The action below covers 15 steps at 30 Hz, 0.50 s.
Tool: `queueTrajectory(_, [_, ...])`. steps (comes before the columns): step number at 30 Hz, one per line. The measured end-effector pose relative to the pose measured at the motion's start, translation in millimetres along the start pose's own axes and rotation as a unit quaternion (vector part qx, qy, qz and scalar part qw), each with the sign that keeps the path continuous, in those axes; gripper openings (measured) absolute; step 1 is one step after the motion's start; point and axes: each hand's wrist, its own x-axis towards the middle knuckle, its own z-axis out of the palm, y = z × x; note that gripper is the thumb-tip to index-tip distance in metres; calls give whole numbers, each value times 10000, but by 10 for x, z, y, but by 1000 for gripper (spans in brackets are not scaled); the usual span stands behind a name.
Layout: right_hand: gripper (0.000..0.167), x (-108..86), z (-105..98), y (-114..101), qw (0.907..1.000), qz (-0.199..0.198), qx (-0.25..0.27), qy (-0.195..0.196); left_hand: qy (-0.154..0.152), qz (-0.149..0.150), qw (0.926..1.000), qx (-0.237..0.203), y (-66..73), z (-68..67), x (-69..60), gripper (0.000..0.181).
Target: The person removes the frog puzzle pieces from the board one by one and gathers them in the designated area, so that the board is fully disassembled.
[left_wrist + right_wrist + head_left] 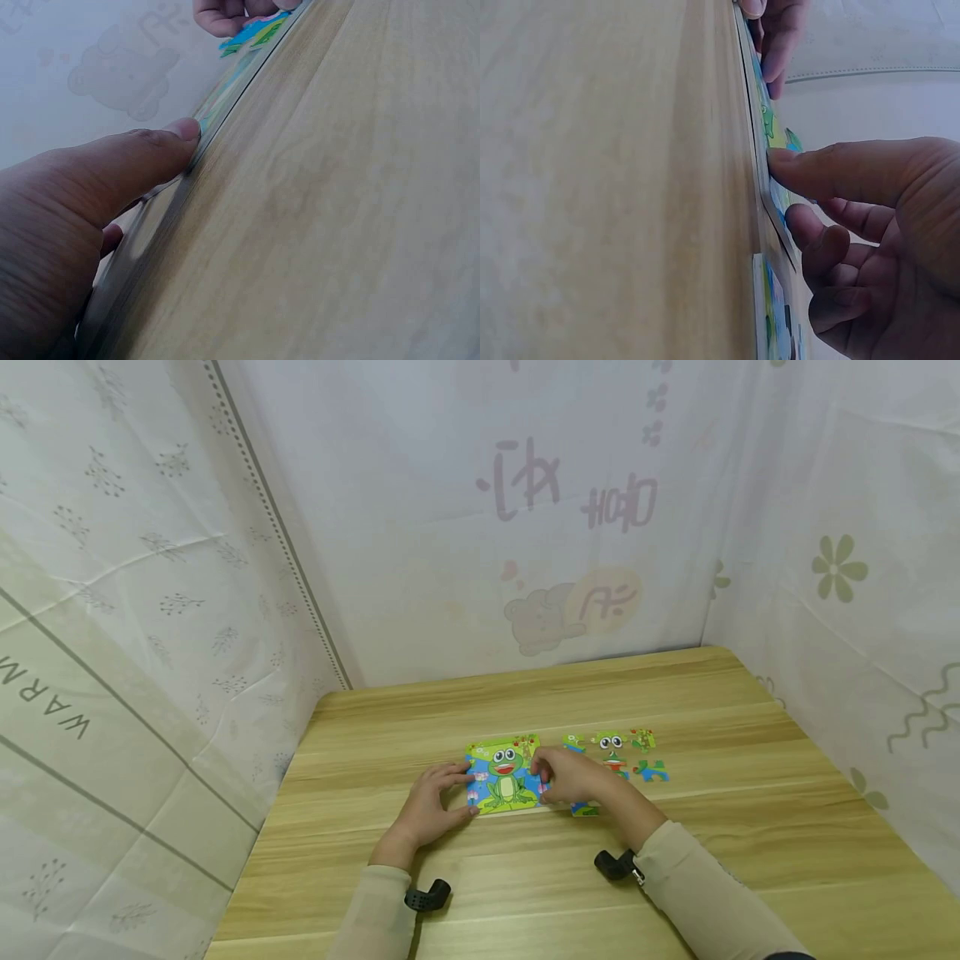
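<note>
A flat puzzle board (507,777) with a green frog on blue lies on the table. My left hand (429,806) rests at its left side, the thumb (169,146) touching the near edge and the fingers spread along the left edge. At the board's right edge, my right hand (573,775) pinches a small puzzle piece (259,31) between thumb and fingers. That piece looks blue and green and is tilted over the board in the left wrist view. From the head it is mostly hidden by the hand.
To the right lie several loose puzzle pieces, among them one with the frog's eyes (611,742), a tree piece (642,740) and a blue-green one (651,771). My right forearm passes over the near side of them. Patterned curtains (450,527) hang behind the wooden table (510,893).
</note>
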Motion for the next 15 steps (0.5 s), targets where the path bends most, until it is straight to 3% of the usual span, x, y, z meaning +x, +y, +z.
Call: queueTrajectory(15, [37, 18, 26, 32, 9999, -154, -47, 31, -16, 3, 10000, 65, -1, 1, 2, 55])
